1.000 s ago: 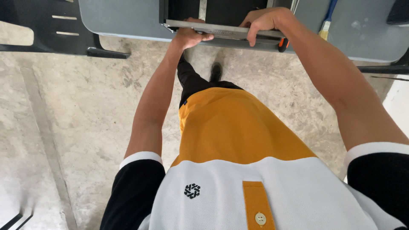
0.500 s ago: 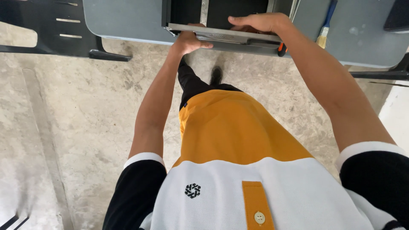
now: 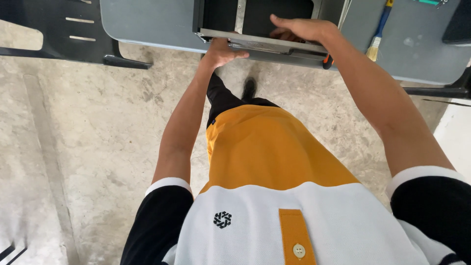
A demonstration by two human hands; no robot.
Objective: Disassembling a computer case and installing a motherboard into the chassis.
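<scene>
At nine to ten o'clock we see a black chair [image 3: 59, 34] on the concrete floor [image 3: 98, 137], its legs just beside the grey worktop [image 3: 152, 24] that runs across twelve o'clock. Our left hand [image 3: 223, 50] comes up at eleven o'clock under the worktop's near edge and meets the metal frame [image 3: 260, 41], thumb pointing toward three o'clock along the frame's underside; we cannot tell how far the fingers are curled, since they are hidden below the metal. The frame is a grey, open rectangular piece with a dark inside, lying on the worktop at twelve o'clock with its near rail overhanging the edge. Our right hand [image 3: 299, 28] lies at one o'clock on top of that rail, palm down, fingers bent over the rail into the dark opening, so it grips the frame from above. Just at the wrist's three o'clock side an orange-and-black tool handle [image 3: 327, 61] pokes out at the worktop's edge. Further toward two o'clock a brush [image 3: 379, 32] with a blue handle and pale bristles lies on the worktop, well apart from both hands.
</scene>
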